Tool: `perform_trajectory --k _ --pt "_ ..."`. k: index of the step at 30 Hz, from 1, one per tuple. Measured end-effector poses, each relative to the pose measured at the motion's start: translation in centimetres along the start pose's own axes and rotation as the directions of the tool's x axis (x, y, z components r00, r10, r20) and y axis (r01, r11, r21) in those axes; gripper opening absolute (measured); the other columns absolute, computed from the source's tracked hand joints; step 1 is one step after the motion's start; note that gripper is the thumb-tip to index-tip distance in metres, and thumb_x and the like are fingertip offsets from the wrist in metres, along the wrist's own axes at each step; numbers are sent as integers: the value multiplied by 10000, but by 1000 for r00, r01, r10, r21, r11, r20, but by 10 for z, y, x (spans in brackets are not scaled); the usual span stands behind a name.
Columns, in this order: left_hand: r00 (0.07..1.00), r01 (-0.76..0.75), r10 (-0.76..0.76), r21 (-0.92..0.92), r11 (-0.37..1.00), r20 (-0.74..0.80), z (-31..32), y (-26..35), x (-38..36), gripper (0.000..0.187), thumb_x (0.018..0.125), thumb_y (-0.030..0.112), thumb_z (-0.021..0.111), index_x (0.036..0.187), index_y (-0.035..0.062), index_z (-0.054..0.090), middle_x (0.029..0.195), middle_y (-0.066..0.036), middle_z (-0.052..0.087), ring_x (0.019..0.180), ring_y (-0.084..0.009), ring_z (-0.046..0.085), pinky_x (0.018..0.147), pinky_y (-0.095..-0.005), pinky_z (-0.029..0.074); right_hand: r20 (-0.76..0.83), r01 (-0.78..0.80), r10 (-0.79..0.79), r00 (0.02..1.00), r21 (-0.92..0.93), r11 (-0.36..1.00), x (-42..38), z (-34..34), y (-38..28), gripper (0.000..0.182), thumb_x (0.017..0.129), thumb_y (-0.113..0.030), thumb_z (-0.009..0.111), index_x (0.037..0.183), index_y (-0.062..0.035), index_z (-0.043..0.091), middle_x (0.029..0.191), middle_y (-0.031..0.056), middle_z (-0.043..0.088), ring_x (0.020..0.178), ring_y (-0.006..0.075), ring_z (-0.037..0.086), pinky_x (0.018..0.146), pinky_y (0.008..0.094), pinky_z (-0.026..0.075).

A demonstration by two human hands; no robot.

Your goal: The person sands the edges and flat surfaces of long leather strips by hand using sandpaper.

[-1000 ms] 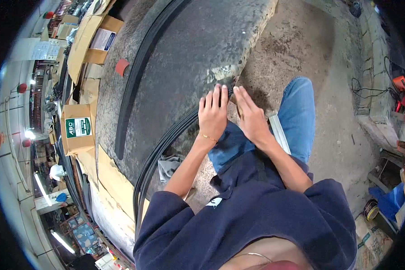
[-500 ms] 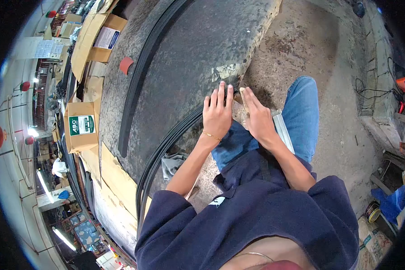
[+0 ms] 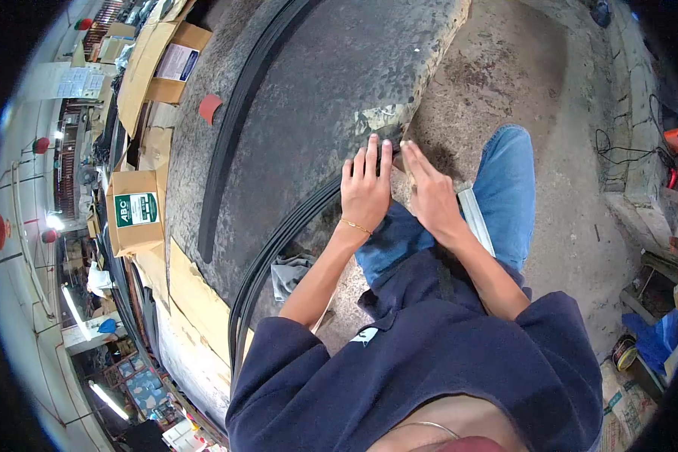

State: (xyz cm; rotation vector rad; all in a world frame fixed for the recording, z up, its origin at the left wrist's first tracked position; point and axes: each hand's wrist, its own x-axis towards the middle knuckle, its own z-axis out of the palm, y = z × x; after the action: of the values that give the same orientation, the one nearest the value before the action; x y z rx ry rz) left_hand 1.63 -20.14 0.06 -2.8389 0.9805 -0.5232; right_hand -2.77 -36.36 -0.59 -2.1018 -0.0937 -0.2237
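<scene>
My left hand [image 3: 365,187] lies palm down over the ends of a bundle of black strips [image 3: 279,235], its fingers stretched forward and slightly apart. These long, thin strips curve from under that hand down toward my left side. Close to the right of it, my right hand [image 3: 432,197] is tilted on edge at the bench corner, fingers pressed together. A bit of tan edge shows along its inner side; what it grips is mostly hidden, and I cannot tell its kind. The dark bench top [image 3: 309,128] extends beneath and beyond both hands.
Another band of black strips [image 3: 230,143] curves along the bench, beside a small red piece [image 3: 210,109]. A cardboard box [image 3: 137,237] stands at the left edge. Grey cloth [image 3: 290,273] lies near my left forearm. Concrete floor [image 3: 565,203] and tangled cable [image 3: 618,147] are to the right.
My right hand has turned and shifted slightly at the strip ends, so less of the tan piece shows. My left hand stays almost in place.
</scene>
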Motion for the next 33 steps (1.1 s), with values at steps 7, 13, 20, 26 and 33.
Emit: perform_trajectory --k 7,13,20,26,33 --pt "1000 8 -9 -27 1000 -17 2 0 0 619 881 150 562 1476 6 474 1512 -188 489 1246 -334 549 1046 -466 428 -46 49 -47 998 32 998 -5 0 -3 780 732 139 527 1496 11 439 1517 236 470 1302 427 533 1047 464 493" --pt "1000 11 -12 -37 999 -14 -1 2 2 619 871 139 569 1466 -2 475 1509 -193 490 1252 -338 547 1036 -474 430 -65 59 -58 996 15 998 -8 1 -3 794 728 141 523 1504 2 429 1524 240 459 1297 430 537 1056 471 484" --pt "998 15 -19 -52 999 -67 0 2 4 532 908 163 565 1415 2 545 1456 -193 544 1192 -330 583 984 -465 461 -116 93 -86 990 52 994 -3 -5 -10 825 723 143 522 1525 -9 402 1545 230 437 1330 430 503 1060 468 484" --pt "999 5 -6 -23 1000 -49 -1 1 5 532 896 168 576 1391 -26 552 1459 -188 545 1207 -322 573 988 -459 457 -66 22 -22 998 -12 1000 1 1 -1 820 769 125 516 1558 -38 363 1545 230 438 1364 399 491 1086 450 476" --pt "998 6 -9 -41 999 -68 -3 2 4 533 899 132 549 1390 -72 518 1459 -197 538 1182 -329 584 1002 -437 458 -104 100 -111 988 -104 989 4 19 -3 701 877 43 500 1555 13 328 1586 231 380 1352 387 517 1108 433 459"
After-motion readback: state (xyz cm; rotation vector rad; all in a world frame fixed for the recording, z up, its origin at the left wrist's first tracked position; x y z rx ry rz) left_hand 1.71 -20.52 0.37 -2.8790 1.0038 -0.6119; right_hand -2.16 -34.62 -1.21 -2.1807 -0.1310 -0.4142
